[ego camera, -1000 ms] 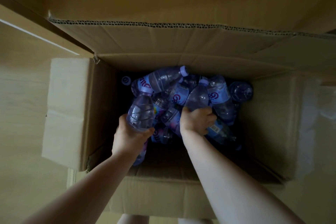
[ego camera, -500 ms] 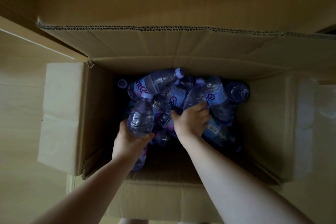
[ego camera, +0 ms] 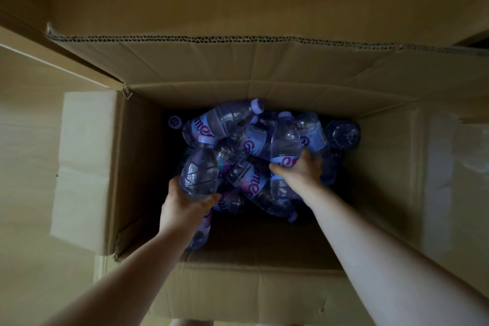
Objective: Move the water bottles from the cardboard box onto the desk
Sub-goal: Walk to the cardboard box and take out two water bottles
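While reaching down into the box (ego camera: 383,180), holding one bottle per hand: left hand (ego camera: 185,206) wrapping round the lower body of the left bottle (ego camera: 199,172), thumb curling across its near side, cap pointing away from the wrist; right hand (ego camera: 299,174) clasping the right bottle (ego camera: 286,140) round its label band, neck and cap rising beyond the fingers. Judging the step as the lift-out, with both held bottles inside the box walls, just above the pile (ego camera: 248,182) and none on a desk; not making out any desk for certain in this view. Aiming, for a clean lift, at raising each bottle straight up toward the wrists rather than dragging sideways, since thin clear plastic is likely denting and slipping under a loose grip; squeezing firmly at the ribbed or labelled part, not at the neck. Watching the tangle just under the right palm, where several bottles are lying crossed and touching the right bottle's base, likely shifting or rolling as it comes free. Noting, beyond the left fingers, a top bottle (ego camera: 225,119) lying on its side across the heap, and, past the right knuckles, a corner bottle (ego camera: 342,133) standing end-up against the far wall. Minding the flap (ego camera: 87,167) folding outward beside the left forearm and the tall far flap (ego camera: 238,61) beyond both grips: probably brushing sleeves or bottles on the way out unless clearing the rim first. Guessing many trips remaining, given the heap.
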The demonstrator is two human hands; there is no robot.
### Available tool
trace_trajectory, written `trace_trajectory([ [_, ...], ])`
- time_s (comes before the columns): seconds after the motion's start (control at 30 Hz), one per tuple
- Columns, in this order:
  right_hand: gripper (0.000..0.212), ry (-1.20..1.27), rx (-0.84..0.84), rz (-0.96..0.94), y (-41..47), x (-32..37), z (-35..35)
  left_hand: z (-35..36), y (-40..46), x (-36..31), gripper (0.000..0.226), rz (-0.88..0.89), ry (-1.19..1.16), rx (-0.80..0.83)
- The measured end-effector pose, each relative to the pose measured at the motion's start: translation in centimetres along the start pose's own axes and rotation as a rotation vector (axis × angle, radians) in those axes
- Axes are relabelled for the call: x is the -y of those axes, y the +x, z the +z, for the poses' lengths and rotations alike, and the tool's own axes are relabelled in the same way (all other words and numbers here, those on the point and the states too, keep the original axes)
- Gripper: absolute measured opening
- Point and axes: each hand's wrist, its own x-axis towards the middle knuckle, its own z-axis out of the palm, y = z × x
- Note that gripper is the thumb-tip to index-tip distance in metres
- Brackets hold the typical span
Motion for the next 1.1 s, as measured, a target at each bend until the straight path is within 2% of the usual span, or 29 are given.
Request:
trace_trajectory([
  [0.17,0.098,-0.102,-0.099,-0.085,-0.7,0.0,-0.1,0.2,-0.1,-0.1,0.069,0.009,0.013,0.001],
  [0.23,0.095,-0.227,-0.137,-0.111,-1.2,0.2,0.5,0.4,-0.1,0.0,0.069,0.012,0.012,0.003],
  [0.33,0.108,-0.455,-0.197,-0.171,-1.3,0.0,0.8,0.7,0.0,0.0,0.069,0.017,0.005,0.008],
  [0.4,0.112,-0.489,-0.199,-0.157,-0.6,-0.4,0.7,0.8,0.1,0.1,0.069,0.018,0.001,0.007],
  [0.57,0.097,-0.310,-0.116,-0.109,1.2,-0.5,-0.2,0.6,-0.1,0.0,0.067,-0.010,-0.026,-0.001],
  [0.7,0.085,-0.013,0.015,0.007,0.0,-0.5,-1.5,-0.4,-0.9,-0.7,0.066,-0.010,-0.016,0.014],
  [0.83,0.074,0.226,0.065,-0.019,-3.8,-1.1,-1.4,-1.9,-2.3,-1.9,0.061,0.021,-0.001,0.042],
  [0.93,0.055,0.236,0.074,-0.096,-7.5,0.0,-2.1,-3.8,-4.0,-3.0,0.058,0.071,0.005,0.060],
  [1.1,0.073,0.107,0.077,-0.244,-13.7,2.8,-3.5,-7.1,-7.9,-4.4,0.058,0.105,-0.050,-0.014],
])
